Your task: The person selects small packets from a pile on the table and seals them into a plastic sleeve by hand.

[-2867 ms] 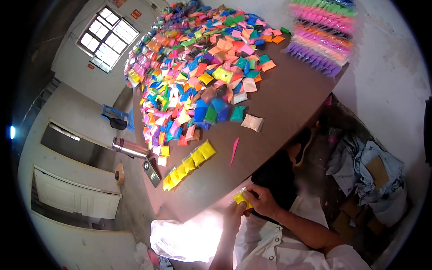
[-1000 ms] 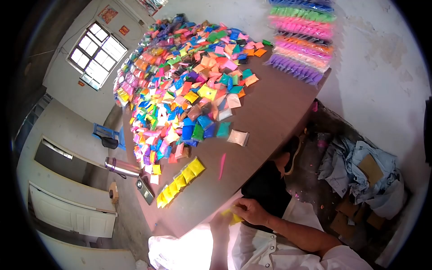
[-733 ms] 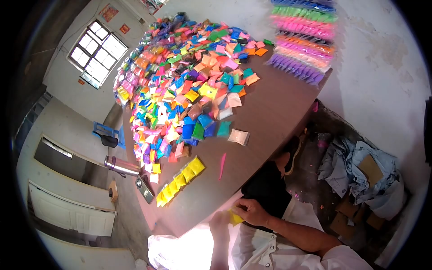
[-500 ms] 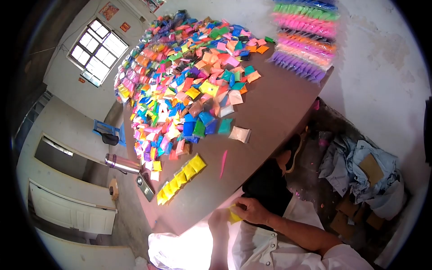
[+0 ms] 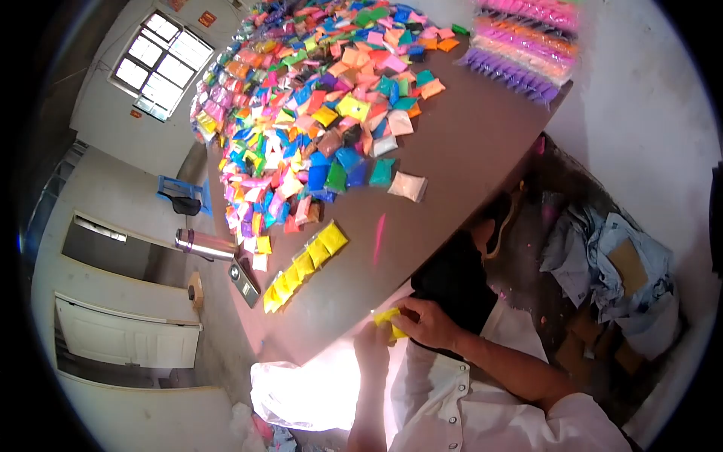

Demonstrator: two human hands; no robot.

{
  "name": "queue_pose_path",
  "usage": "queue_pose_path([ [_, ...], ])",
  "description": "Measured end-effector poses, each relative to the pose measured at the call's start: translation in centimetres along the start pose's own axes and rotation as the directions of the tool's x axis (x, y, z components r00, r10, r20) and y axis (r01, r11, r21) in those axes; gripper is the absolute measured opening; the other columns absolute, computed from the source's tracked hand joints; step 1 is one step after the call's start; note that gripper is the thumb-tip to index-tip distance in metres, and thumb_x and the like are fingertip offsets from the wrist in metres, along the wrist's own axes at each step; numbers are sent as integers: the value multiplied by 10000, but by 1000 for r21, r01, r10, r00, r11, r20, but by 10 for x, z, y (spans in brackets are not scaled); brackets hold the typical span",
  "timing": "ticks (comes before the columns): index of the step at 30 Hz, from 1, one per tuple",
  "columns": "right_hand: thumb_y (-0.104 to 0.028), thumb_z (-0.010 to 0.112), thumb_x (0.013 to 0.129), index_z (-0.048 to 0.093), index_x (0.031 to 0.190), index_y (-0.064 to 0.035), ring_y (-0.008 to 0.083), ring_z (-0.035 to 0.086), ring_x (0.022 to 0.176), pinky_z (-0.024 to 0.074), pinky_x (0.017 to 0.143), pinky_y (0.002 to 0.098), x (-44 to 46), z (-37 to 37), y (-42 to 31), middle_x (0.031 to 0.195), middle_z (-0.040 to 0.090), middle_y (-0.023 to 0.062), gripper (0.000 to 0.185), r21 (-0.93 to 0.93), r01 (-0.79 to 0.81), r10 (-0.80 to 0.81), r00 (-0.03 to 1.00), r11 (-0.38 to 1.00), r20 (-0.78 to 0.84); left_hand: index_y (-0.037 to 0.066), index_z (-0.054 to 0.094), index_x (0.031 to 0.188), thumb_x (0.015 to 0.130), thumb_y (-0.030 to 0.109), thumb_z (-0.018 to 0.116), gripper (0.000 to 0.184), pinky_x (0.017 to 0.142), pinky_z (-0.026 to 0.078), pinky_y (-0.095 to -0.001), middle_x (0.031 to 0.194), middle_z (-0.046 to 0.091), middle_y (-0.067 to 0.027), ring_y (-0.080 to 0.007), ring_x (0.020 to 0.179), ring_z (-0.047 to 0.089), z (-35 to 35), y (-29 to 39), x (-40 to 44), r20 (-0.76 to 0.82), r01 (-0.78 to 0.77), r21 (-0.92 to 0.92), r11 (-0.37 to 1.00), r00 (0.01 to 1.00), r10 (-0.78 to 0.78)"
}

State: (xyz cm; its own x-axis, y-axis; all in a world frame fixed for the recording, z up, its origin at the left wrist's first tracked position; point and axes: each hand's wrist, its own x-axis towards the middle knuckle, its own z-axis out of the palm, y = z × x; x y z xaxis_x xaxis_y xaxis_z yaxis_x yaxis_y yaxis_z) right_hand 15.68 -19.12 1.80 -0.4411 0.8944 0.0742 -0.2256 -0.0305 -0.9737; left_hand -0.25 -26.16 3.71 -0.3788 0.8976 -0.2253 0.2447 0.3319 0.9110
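Yellow-filled packet (image 5: 386, 317) between both hands (image 5: 431, 325)

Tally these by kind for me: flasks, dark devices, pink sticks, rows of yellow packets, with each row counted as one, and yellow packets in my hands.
Metallic flask: 1
Dark device: 1
Pink stick: 1
Row of yellow packets: 1
Held yellow packet: 1
Total: 5

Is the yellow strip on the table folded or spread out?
Spread out: the yellow strip lies on the table, its packets in one line.
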Motion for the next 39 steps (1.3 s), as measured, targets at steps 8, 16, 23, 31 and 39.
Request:
queue_pose_path([
  [8,-77,620,986,644,1070,11,64,618,776,514,699,235,-1,-1,16,868,669,18,124,154,-87,91,996,984,-21,-19,671,1029,1035,232,578,268,652,455,-246,833,665,-55,-122,699,587,6,1,-6,121,115,-236,965,989,-88],
  [16,-127,634,949,635,1139,37,152,644,870,521,801,301,2,-5,1,946,666,108,251,160,-128,123,992,979,41,-3,678,1023,1035,263,602,277,638,445,-231,808,658,-31,-81,678,563,6,5,-6,62,37,-159,987,998,-28],
  [23,-93,630,974,602,1161,34,77,601,793,513,723,243,1,-2,12,914,647,25,228,105,-71,68,997,992,24,-1,685,1024,1031,250,613,261,639,467,-249,836,687,-45,-86,673,569,4,2,-7,131,79,-318,945,991,-38],
  [31,-55,595,982,594,1170,43,96,632,812,533,736,255,2,-5,4,947,671,49,212,192,-94,83,995,977,61,-30,680,1038,994,169,637,208,664,482,-256,835,700,-63,-106,695,596,9,3,-10,81,40,-225,974,996,-23],
  [39,-64,609,950,643,1129,0,151,656,869,532,782,315,-1,-6,12,951,698,84,193,-6,20,-19,999,1000,49,-5,644,1083,990,175,614,206,678,541,-264,945,669,-58,-125,783,642,-4,-9,-5,95,-7,-26,1000,995,9],
])
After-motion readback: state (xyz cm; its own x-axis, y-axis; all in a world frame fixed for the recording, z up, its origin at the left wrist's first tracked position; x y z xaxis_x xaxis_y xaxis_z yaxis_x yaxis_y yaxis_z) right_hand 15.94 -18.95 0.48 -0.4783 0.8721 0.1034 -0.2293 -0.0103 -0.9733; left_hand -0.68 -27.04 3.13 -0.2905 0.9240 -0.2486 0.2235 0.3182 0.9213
